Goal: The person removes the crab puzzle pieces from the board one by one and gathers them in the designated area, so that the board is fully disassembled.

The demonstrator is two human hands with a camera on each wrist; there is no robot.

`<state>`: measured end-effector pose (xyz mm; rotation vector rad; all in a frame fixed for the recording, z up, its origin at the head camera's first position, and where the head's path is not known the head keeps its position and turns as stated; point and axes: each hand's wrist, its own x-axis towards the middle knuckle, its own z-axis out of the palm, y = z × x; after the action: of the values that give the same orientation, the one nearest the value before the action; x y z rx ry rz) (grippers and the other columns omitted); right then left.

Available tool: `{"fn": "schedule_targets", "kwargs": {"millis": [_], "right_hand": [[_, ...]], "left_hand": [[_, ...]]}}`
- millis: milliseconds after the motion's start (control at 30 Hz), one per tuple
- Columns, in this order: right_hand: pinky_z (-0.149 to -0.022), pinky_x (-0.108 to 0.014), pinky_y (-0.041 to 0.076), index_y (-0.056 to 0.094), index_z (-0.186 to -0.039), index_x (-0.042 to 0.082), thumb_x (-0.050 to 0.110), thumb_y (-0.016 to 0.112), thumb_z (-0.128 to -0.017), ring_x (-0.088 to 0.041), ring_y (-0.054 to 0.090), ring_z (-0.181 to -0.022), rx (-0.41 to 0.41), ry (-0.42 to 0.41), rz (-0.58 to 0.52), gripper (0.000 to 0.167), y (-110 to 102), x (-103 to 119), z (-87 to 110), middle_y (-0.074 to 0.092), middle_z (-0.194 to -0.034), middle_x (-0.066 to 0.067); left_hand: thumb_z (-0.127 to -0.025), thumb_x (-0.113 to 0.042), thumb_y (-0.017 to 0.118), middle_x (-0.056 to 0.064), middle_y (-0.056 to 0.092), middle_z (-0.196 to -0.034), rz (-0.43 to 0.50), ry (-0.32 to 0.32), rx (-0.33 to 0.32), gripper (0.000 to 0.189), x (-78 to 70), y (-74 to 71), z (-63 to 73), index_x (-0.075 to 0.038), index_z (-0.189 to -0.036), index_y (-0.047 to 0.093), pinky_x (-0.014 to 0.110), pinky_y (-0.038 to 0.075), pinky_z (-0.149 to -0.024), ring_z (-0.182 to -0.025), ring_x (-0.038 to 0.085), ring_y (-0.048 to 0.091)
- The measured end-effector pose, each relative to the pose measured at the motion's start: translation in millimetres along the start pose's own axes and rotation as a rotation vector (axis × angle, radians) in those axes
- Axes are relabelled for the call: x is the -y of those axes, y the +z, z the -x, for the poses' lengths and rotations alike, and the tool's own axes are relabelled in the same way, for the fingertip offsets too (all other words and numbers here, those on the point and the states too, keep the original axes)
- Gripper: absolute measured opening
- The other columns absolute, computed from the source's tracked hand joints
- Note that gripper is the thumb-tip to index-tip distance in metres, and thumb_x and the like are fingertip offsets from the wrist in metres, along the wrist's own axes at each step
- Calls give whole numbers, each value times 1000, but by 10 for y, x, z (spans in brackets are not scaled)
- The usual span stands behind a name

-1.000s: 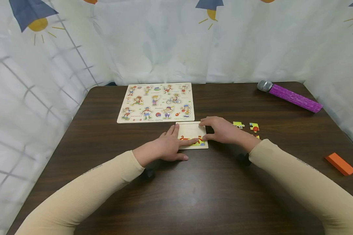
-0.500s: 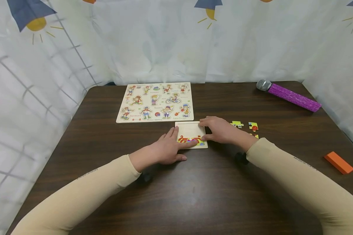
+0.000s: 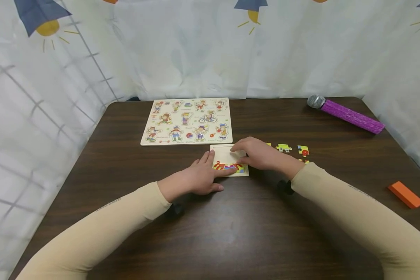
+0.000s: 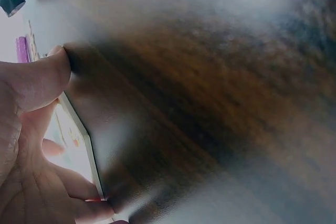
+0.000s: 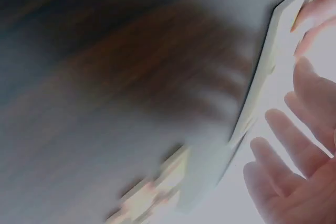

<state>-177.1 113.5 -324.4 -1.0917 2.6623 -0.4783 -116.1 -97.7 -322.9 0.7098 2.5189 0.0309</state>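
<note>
A small wooden puzzle tray lies on the table, its near strip filled with red, yellow and blue jigsaw pieces. My left hand rests at the tray's left side, its index finger stretched across those pieces. In the left wrist view, the thumb extends beyond the tray's edge. My right hand hovers over the tray's right part with fingers loosely bent. The right wrist view shows its fingers spread, with nothing visible between them.
Several loose yellow jigsaw pieces lie right of the tray, partly behind the right arm. A large wooden picture board sits just beyond the tray. Farther right are a purple microphone and an orange block.
My right hand has shifted slightly left, off the filled strip and over the bare tray, uncovering more of the lower right piece. The left hand stays in place.
</note>
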Motion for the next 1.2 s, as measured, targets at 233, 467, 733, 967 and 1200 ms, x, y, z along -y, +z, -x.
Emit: {"fn": "schedule_targets", "kwargs": {"millis": [233,467,733,967,1200], "right_hand": [[-93,-41,54,77,-116,3,6,71,-95,-25,65,-101,43,-124,-13,22,65,152,-174,76,-111,-10],[-80,-32,53,78,-107,6,6,69,-96,-17,58,-85,62,-129,-64,14,113,190,-277,74,-98,-5],[-84,-32,53,75,-109,6,8,63,-101,-19,60,-88,143,-3,-174,15,103,195,-347,72,-103,-5],[-76,-28,50,71,-102,9,13,67,-99,-15,59,-81,150,52,-278,6,64,200,-365,69,-93,-3],[-72,-25,52,69,-98,8,11,74,-94,-13,62,-78,151,47,-335,7,73,193,-375,71,-89,-3]], "left_hand": [[-101,-49,59,31,2,-169,1,-4,17,64,-4,-10,-12,-49,-158,29,61,26,-121,-158,46,3],[-101,-50,58,31,-1,-168,7,-10,24,64,-6,-7,-8,-47,-159,29,61,26,-122,-158,47,2],[-102,-51,55,30,-5,-168,5,-15,36,65,-9,-11,9,-48,-159,25,61,24,-122,-158,47,1],[-102,-52,54,30,-5,-168,1,-16,42,65,-11,-21,8,-48,-160,24,62,24,-122,-158,47,-1],[-102,-52,56,29,-5,-169,6,-24,52,66,-13,-21,0,-48,-159,24,62,23,-122,-158,46,-3]]}}
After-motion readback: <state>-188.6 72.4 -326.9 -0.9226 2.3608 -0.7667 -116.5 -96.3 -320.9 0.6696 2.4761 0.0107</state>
